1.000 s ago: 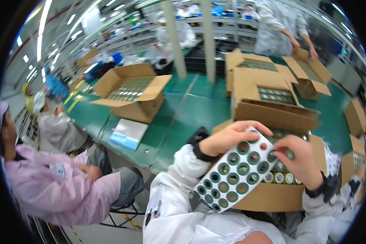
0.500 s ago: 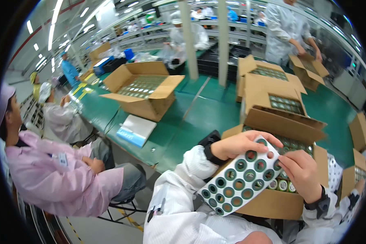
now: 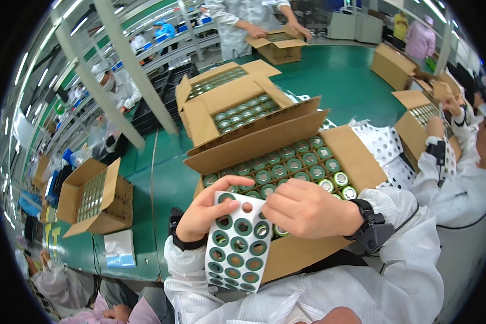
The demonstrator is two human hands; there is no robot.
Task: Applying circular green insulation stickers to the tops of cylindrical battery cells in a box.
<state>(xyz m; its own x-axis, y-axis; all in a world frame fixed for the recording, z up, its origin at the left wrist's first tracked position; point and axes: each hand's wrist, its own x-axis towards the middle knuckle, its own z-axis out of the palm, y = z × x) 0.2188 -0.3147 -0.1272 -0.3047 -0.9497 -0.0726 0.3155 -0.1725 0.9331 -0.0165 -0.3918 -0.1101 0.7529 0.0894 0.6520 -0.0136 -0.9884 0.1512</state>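
Observation:
My left hand point(image 3: 204, 215) grips the top left corner of a white sheet point(image 3: 229, 254), its thumb lying on the front. Rows of dark green ring stickers cover the sheet, and one spot near its top shows a bare round hole. Against the sheet's upper right edge, the fingers of my right hand point(image 3: 314, 211) are pinched together; what lies between them is hidden. Just beyond both hands stands an open cardboard box point(image 3: 356, 154) packed with upright cylindrical battery cells point(image 3: 291, 165). Several cells at its right front have brighter green rims and pale tops.
Behind that box are further open cartons of cells point(image 3: 243, 116), and one more carton point(image 3: 121, 197) stands left on the green table point(image 3: 329, 75). White perforated sheets point(image 3: 380, 143) lie to the right. A co-worker's arm point(image 3: 443, 178) is close on that side.
The view has swung right, bringing the right-hand co-worker and the box of cells further in. My hands still hold the sheet, which now hangs more upright, and my right fingers remain at its edge.

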